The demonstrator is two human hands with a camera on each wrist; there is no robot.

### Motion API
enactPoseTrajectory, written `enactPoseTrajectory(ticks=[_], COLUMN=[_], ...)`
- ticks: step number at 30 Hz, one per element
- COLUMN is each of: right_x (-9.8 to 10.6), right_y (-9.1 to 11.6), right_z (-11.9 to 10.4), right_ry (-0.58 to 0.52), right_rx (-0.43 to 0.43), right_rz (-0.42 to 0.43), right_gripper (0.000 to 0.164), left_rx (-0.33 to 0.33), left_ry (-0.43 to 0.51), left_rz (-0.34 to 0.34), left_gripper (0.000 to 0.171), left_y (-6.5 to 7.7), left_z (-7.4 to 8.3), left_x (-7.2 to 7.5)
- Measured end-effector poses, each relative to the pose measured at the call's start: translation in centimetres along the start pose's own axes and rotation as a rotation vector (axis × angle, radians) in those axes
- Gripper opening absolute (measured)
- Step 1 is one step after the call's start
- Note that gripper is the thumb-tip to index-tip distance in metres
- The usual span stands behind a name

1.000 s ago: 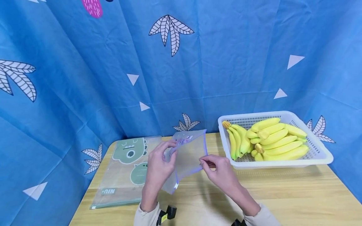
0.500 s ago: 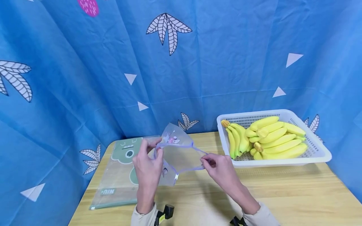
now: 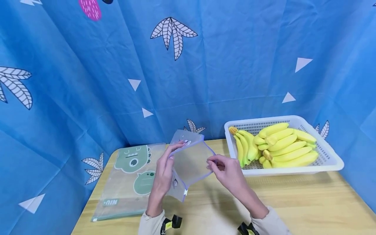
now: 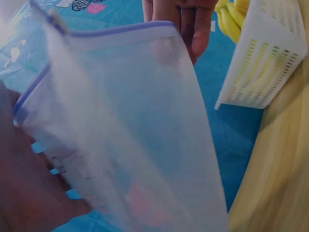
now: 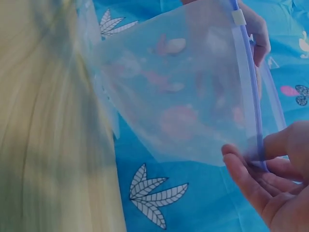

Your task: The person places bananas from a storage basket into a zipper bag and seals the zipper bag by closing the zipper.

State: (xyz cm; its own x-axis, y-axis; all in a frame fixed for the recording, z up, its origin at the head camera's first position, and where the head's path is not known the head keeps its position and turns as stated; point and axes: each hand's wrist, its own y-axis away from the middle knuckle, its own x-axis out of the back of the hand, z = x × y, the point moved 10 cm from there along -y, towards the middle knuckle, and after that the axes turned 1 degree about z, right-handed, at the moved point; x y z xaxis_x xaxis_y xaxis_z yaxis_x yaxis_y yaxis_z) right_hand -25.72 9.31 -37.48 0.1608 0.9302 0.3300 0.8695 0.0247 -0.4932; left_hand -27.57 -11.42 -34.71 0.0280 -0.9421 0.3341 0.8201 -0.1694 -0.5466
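A translucent zip bag with a purple edge and small cartoon prints is held above the table, its mouth spread wide. My left hand holds its left side, thumb at the rim and fingers along the outside. My right hand pinches the right end of the mouth between thumb and fingers. At the near end of the purple zip sits a white slider. Through the film of the bag in the left wrist view, only the cloth behind shows.
A larger clear bag with green dinosaur prints lies flat at the left. At the back right stands a white basket with several yellow bananas. A blue patterned curtain hangs behind the wooden table.
My left hand shifts left, then back a little right, along the bag. The bag's mouth goes from partly folded to spread wide. My right hand stays at its end.
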Motion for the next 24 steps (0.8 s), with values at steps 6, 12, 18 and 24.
enactPoseTrajectory(ticks=[6,12,18,24], right_x=[-0.4,-0.7,0.6,2.2], right_y=[0.3,0.6,0.4,-0.4], right_z=[0.6,0.4,1.0,2.6], right_ry=[0.075,0.122,0.120,0.107], right_rx=[-0.015,0.032,0.022,-0.063], right_rz=[-0.103,-0.237,-0.171,-0.020], right_gripper=[0.010,0.011,0.011,0.012], left_rx=[-0.016,-0.013,0.084,0.203], left_ry=[0.049,-0.013,-0.239,-0.411], left_rz=[0.188,0.262,0.163,0.025], left_gripper=[0.034,0.031,0.025,0.031], left_y=[-0.1,0.2,0.0,0.4], left_z=[-0.4,-0.6,-0.9,-0.4], left_x=[1.3,1.6,0.5,0.1])
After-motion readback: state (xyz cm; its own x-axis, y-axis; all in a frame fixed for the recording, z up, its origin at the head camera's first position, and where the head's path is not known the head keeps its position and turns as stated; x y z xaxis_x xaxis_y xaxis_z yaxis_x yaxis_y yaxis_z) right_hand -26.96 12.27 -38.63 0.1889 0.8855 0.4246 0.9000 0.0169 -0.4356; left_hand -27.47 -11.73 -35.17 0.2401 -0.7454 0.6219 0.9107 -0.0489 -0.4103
